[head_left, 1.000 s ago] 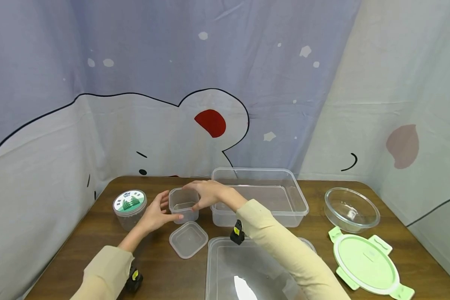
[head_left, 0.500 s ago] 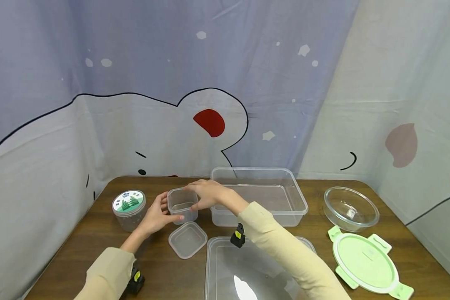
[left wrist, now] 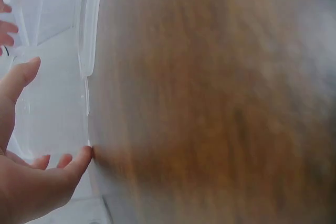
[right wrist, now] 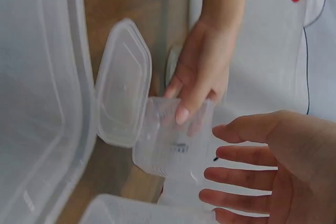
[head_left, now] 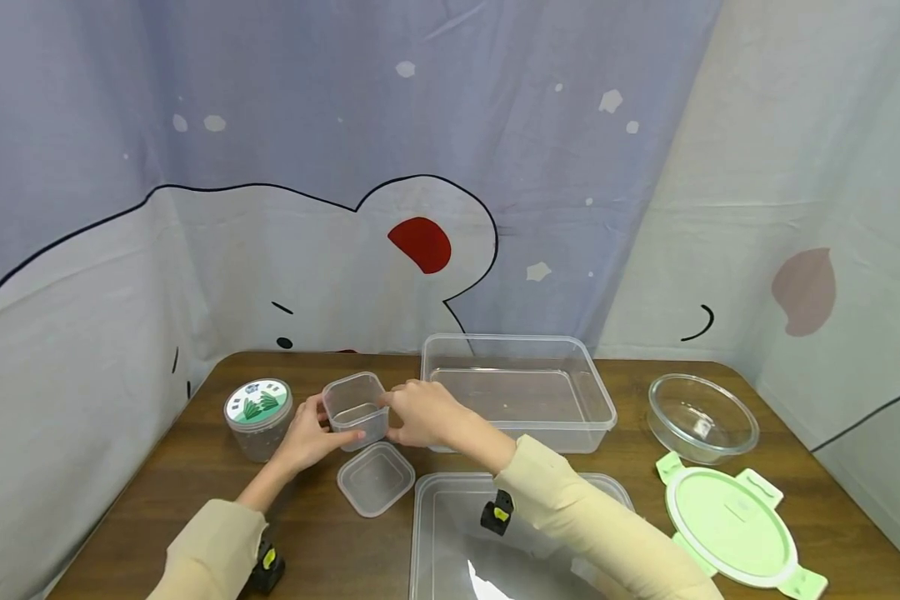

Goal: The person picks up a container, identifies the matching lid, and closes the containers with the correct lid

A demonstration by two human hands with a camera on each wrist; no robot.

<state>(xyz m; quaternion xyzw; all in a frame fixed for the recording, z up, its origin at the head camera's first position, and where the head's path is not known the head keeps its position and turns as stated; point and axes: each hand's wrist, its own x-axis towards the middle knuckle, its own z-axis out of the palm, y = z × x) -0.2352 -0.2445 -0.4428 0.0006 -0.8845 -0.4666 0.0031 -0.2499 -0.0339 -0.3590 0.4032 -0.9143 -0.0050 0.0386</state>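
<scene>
- Head view shows us the dark wooden table (head_left: 322, 542) carrying everything, the printed curtain (head_left: 450, 100) hanging behind.
- Next in size, we have the rectangular clear plastic box (head_left: 562, 439), open on top, with its flat translucent cover (head_left: 457, 525) lying in front.
- To the right stand the round glass bowl (head_left: 686, 437) and, near it, the pale-green clip lid (head_left: 735, 527).
- Far left, we see the labelled round jar (head_left: 257, 425) just beside the left hand (head_left: 306, 437).
- Small square tub (head_left: 369, 423): it sits between both hands, open and slightly tilted. To handle it well, we judge, we should support opposite walls low down, press lightly since thin plastic may flex, and keep fingertips off the rim.
- Left hand: we see its thumb across the tub's near wall and its fingers curled round the side, holding it.
- Right hand (head_left: 423, 414): its fingers (right wrist: 239, 178) are spread, tips at the tub's right side; we cannot tell how firmly they touch.
- Smallest, the square lid (head_left: 376, 479) lies flat just in front of the tub.
</scene>
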